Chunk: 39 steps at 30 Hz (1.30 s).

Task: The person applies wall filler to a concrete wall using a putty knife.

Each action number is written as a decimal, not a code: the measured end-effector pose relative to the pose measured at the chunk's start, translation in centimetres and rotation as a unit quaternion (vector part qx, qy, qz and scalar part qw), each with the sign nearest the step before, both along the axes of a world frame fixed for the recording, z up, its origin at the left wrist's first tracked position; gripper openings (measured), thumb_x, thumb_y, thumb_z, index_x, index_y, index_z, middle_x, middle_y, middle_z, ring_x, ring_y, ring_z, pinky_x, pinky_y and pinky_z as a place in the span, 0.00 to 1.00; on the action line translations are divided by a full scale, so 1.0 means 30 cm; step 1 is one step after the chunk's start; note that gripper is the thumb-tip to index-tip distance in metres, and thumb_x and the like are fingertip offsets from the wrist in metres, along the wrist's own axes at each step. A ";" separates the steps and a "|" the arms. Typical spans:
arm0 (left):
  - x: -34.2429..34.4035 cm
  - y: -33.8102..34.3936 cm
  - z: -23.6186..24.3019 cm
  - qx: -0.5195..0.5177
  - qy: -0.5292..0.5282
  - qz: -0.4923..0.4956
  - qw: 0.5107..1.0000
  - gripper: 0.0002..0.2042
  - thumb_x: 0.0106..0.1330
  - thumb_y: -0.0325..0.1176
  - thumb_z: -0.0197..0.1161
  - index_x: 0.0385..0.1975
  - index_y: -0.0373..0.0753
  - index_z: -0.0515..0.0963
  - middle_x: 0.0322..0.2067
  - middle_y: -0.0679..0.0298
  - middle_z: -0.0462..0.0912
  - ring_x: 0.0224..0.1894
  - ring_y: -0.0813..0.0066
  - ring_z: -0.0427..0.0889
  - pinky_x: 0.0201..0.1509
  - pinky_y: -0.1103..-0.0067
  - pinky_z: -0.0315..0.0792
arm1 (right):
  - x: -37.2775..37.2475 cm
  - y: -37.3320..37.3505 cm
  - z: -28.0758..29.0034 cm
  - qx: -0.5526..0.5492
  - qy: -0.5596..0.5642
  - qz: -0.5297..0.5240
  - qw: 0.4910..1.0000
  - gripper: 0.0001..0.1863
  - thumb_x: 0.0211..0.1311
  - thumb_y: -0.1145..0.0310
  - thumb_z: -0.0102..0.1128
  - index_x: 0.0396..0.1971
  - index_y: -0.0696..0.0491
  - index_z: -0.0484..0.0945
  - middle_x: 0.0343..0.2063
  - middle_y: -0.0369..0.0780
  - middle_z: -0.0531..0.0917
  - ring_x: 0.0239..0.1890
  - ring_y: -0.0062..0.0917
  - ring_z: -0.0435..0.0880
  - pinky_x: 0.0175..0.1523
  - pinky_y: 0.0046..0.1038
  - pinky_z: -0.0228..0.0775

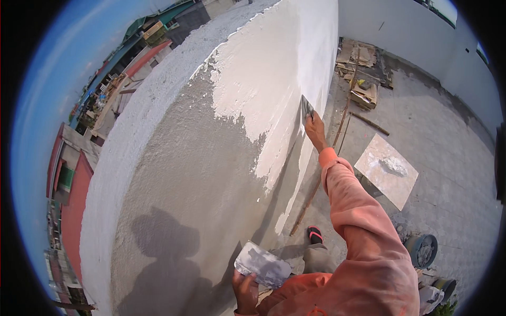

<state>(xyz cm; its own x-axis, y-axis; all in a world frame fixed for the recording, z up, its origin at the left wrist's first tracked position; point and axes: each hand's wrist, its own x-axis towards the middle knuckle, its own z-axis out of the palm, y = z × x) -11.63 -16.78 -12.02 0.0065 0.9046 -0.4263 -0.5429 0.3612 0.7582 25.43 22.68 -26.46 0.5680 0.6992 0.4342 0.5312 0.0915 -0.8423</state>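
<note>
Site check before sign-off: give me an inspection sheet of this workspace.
Surface: wall, grey render, white plaster spread over its upper right part.
Job's things: trowel against the wall; plaster board carrying grey-white mix.
Clutter: square board with plaster, buckets, wood scraps, long sticks on the floor.
Hands: right hand grips the trowel; left hand holds the plaster board.
Cables: nothing seen.
Surroundings: rooftop floor, white side walls, roofs below.

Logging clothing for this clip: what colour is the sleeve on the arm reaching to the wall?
Orange-pink; the sleeve shows best in the head view.
</note>
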 end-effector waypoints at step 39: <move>0.005 0.017 0.131 0.020 -0.096 -0.027 0.995 0.23 0.68 0.37 0.51 0.60 0.34 0.72 0.53 0.55 0.80 0.53 0.59 0.81 0.59 0.66 0.74 | -0.192 -0.472 0.371 -0.015 0.050 0.056 0.997 0.10 0.67 0.71 0.49 0.38 0.64 0.72 0.23 0.51 0.76 0.23 0.36 0.75 0.31 0.36 0.67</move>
<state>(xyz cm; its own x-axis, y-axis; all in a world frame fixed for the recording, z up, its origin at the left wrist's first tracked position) -11.48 -16.26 -8.10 0.1340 0.9170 -0.3757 -0.6601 0.3653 0.6563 19.68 8.51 -15.33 0.5247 0.7725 0.3577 0.4320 0.1204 -0.8938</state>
